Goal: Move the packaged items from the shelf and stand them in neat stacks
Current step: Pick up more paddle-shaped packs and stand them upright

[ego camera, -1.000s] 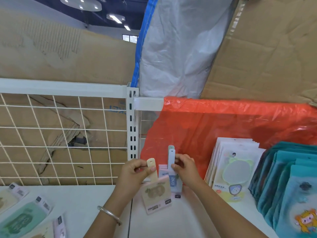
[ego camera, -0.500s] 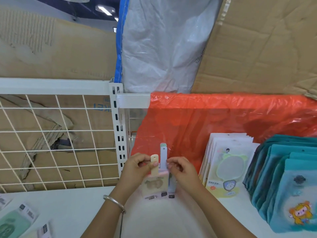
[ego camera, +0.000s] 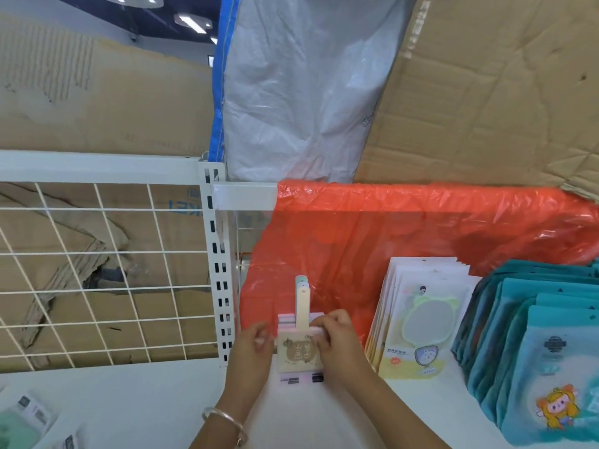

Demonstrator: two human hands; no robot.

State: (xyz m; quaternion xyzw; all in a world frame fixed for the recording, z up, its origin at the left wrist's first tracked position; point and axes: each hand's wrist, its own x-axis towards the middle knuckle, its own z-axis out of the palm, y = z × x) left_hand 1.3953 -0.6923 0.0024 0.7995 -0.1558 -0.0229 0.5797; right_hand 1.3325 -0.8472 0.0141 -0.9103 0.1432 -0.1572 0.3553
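Observation:
A small stack of packaged items [ego camera: 299,351] with long handles stands upright on the white shelf [ego camera: 146,403], leaning towards the red plastic sheet [ego camera: 421,228]. A beige pack with a cartoon print is at the front, with pink and green ones behind it. My right hand [ego camera: 338,343] grips the stack's top right corner, fingers curled over it. Blurred by motion, my left hand [ego camera: 251,345] lies at the stack's left edge with its fingers loose against it. A bangle is on that wrist.
To the right stand a row of white mirror packs [ego camera: 421,322] and a row of teal packs [ego camera: 534,338]. Loose packs [ego camera: 22,422] lie at the bottom left. A wire grid [ego camera: 97,270] and a slotted post [ego camera: 217,270] back the shelf, with cardboard behind.
My left hand has let go of the beige pack's handle and dropped to the stack's side. The beige pack now stands squared against the others, and my right hand has moved down to the corner.

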